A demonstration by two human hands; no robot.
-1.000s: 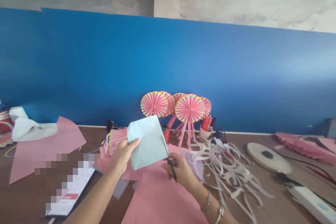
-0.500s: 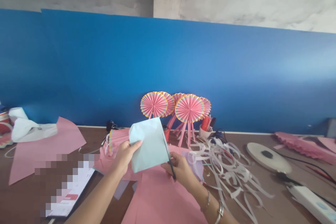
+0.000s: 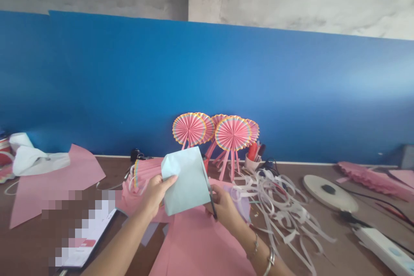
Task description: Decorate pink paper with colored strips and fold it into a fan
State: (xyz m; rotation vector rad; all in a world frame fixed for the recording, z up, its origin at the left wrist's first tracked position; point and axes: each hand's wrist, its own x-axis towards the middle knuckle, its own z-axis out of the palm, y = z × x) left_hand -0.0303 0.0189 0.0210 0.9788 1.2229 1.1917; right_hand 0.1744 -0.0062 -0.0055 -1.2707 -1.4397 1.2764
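Note:
A light blue sheet of paper (image 3: 186, 185) is held up over the table, its left edge pinched by my left hand (image 3: 157, 196) with the thumb on the front face. My right hand (image 3: 223, 205) is closed round dark-handled scissors (image 3: 212, 200). The scissor blades lie along the paper's right edge. Pink paper (image 3: 203, 243) lies flat on the table beneath both hands. Behind the blue paper, several pink pleated paper fans (image 3: 233, 133) with rainbow rims lean against the blue partition.
Curled white paper strips (image 3: 284, 211) are heaped right of my right hand. Farther right are a round cream lid (image 3: 330, 194) and a white power strip (image 3: 384, 248). A phone (image 3: 87, 241) lies at left, near a pink sheet (image 3: 54, 194). A cup (image 3: 252, 162) holds tools.
The blue paper has moved slightly right and down, with both hands still on paper and scissors. The scissors stay at its right edge.

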